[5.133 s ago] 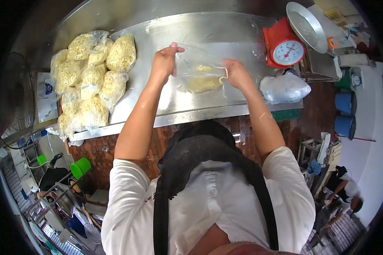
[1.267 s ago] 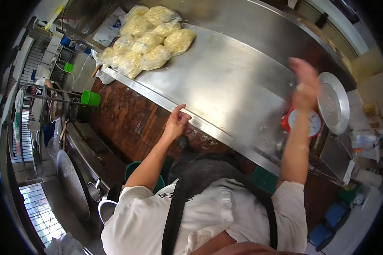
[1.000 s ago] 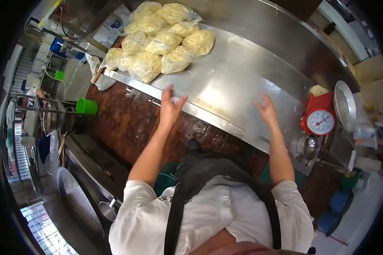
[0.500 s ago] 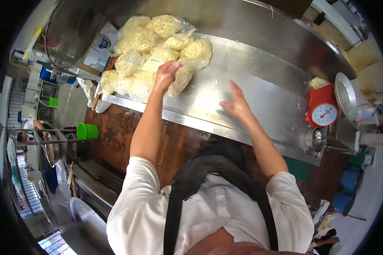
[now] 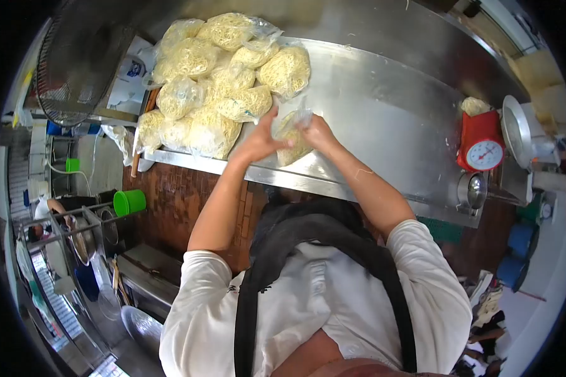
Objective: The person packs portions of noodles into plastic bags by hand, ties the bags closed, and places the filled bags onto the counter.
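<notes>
A clear plastic bag of pale noodles (image 5: 288,139) sits near the front edge of the steel worktop (image 5: 383,144), between my hands. My right hand (image 5: 316,132) is closed on the bag's gathered top. At the bag's left side is my left hand (image 5: 258,143), thumb and fingers spread apart; I cannot tell whether the thumb touches the plastic. Just beyond it lies a heap of similar noodle bags (image 5: 198,69), piled on the left part of the worktop.
A red dial scale (image 5: 481,141) stands at the worktop's right end, beside a round metal pan (image 5: 516,135). Farther left are a wire fan guard (image 5: 69,94) and a green bucket (image 5: 129,202) over the tiled floor. Another person's arm (image 5: 56,206) shows at far left.
My right hand has moved left from above the bare steel and taken hold of a noodle bag's top. That bag now sits apart from the heap. My left hand has lowered toward me.
</notes>
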`<state>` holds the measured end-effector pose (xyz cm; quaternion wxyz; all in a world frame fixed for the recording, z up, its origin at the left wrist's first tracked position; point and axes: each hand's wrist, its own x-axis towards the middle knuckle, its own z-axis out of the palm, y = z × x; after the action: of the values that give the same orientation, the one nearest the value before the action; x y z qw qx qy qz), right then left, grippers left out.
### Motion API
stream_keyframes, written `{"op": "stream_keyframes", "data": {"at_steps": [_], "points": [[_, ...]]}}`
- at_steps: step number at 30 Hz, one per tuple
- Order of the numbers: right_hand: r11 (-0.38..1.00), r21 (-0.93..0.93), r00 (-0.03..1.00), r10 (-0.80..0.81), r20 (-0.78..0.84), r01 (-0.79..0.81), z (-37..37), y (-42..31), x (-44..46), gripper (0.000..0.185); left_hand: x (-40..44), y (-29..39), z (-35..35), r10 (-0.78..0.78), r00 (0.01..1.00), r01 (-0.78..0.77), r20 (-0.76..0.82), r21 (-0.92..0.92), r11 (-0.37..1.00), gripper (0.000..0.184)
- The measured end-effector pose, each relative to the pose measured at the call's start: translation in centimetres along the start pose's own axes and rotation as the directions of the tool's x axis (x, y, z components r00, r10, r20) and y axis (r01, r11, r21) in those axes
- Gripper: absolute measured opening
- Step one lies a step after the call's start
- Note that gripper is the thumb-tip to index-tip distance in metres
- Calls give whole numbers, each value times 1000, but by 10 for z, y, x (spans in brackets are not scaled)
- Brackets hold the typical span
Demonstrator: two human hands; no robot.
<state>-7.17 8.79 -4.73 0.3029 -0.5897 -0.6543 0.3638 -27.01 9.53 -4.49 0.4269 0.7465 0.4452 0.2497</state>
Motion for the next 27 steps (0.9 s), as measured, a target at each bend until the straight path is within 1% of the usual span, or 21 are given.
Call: {"op": "stream_keyframes", "data": {"at_steps": [2, 3, 4, 5, 6, 7, 8, 9, 10, 11, 12, 13, 14, 17, 18, 20, 21, 23, 24, 26, 27], "points": [[992, -14, 992, -127, 19, 127, 16, -6, 5, 25, -9, 11, 12, 39, 998, -43, 47, 80, 996, 68], [988, 45, 989, -149, 16, 148, 9, -23, -4, 26, -13, 17, 18, 59, 996, -67, 70, 118, 991, 67], [980, 96, 984, -176, 7, 175, -11, -59, -14, 27, -9, 0, 35, 29, 999, -30, 30, 30, 999, 61], [968, 140, 978, -208, -2, 207, -23, -79, -15, 29, 0, -21, 48, 118, 991, -112, -69, 83, 990, 45], [963, 185, 979, -202, 5, 198, -28, -66, -18, 49, 9, -41, 60, 204, 964, -180, -168, 151, 972, 32], [960, 193, 974, -180, -139, 205, -41, -64, -28, 58, 19, -33, 54, 75, 986, -86, -148, -68, 994, 28], [957, 197, 948, -155, -278, 215, -56, -68, -41, 67, 30, -14, 41, -52, 994, 22, -98, -279, 960, 25], [952, 203, 903, -128, -409, 227, -60, -71, -49, 77, 40, -6, 33, -171, 985, 142, -21, -466, 873, 24], [997, -33, 950, -74, -305, 67, -45, -57, -51, 85, 55, -28, 49, -272, 946, 305, 179, -778, 550, 28], [957, -280, 977, 12, -215, -74, -20, -26, -58, 93, 62, -27, 57, -336, 920, 352, 202, -805, 478, 28], [837, -516, 981, 121, -149, -182, 1, 1, -64, 101, 69, -23, 67, -395, 889, 393, 230, -825, 405, 28], [844, -520, 982, 40, -183, -131, 20, 13, -64, 102, 80, -19, 76, -447, 856, 428, 259, -840, 333, 28], [848, -524, 977, -38, -212, -80, 42, 22, -63, 102, 89, -36, 97, -442, 828, 476, 345, -849, 228, 23], [897, -307, 906, 192, -377, -318, 87, 65, -58, 96, 96, -30, 124, -528, 740, 650, 417, -647, 399, 20], [940, -252, 875, 87, -476, -231, 80, 51, -55, 68, 98, -27, 121, -545, 733, 650, 408, -658, 381, 22], [934, 140, 858, 358, -368, -329, 64, 55, -50, 50, 70, -26, 98, -305, 937, 319, 173, -780, 538, 27], [868, 326, 839, 467, -280, -375, 56, 60, -47, 44, 53, -23, 79, -159, 986, 130, 44, -806, 578, 29], [639, 727, 794, 566, -222, -252, 54, 74, -46, 41, 3, 7, 21, -396, 904, 374, 163, -749, 547, 33], [468, 869, 778, 602, -181, -159, 54, 77, -45, 42, -15, -15, 29, -570, 738, 627, 360, -678, 384, 34], [477, 842, 725, 669, -162, -253, 59, 50, -41, 35, -11, -36, 66, -642, 616, 627, 457, -778, 47, 42], [482, 826, 695, 700, -161, -293, 60, 37, -35, 33, 31, -65, 82, -607, 694, 577, 386, -803, 148, 48]]}}
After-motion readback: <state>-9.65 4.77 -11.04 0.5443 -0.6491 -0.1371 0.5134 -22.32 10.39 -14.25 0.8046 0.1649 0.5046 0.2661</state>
